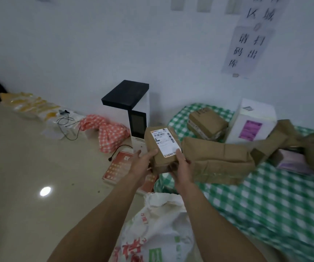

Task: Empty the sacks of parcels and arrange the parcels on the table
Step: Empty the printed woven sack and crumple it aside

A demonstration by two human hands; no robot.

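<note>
At the left edge of a worktop (265,201) draped in green-and-white checked cloth, seen from the head camera, a small brown paper-wrapped parcel (162,148) with a white shipping label facing up is held in the air by both hands. The left hand (143,164) grips its near-left corner and the right hand (182,167) its near-right corner. The fingers (178,152) curl under the near end, with both thumbs pressed on top. The parcel's long axis runs away from the person toward the wall, tipped slightly left.

Both forearms stretch forward and converge on it, so neither hand is clearly nearer. Just to its right a long brown paper parcel (218,159) lies crosswise on the cloth, and bare cloth opens to the right and nearer the person. That is likely where the held parcel needs to go.

Below, between the forearms, a white woven sack (158,229) with red print sits with its mouth open on the beige floor (38,167).
</note>
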